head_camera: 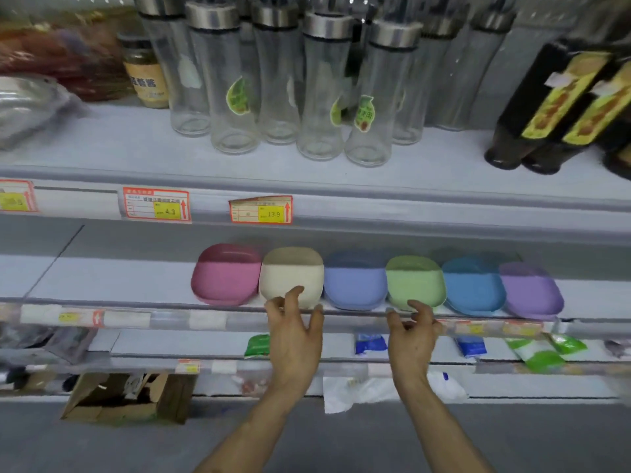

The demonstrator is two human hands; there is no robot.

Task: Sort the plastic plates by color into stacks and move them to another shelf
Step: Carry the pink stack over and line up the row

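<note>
Empty hands point(295, 331) point(413, 332), fingers loosely spread, hover at a grey shelf point(119, 281) bearing 6 coloured plates point(355, 281).

Clear glass bottles point(280, 83), dark bottles point(553, 107) and a jar point(146, 76) above yellow price tags point(155, 208).

Six plates point(355, 281) lie side by side: pink, cream, blue, green, turquoise, purple.

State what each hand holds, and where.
Nothing. Left hand, fingers loose, is at the front rim of the cream plate; right hand just below the green plate. Neither grips.
</note>
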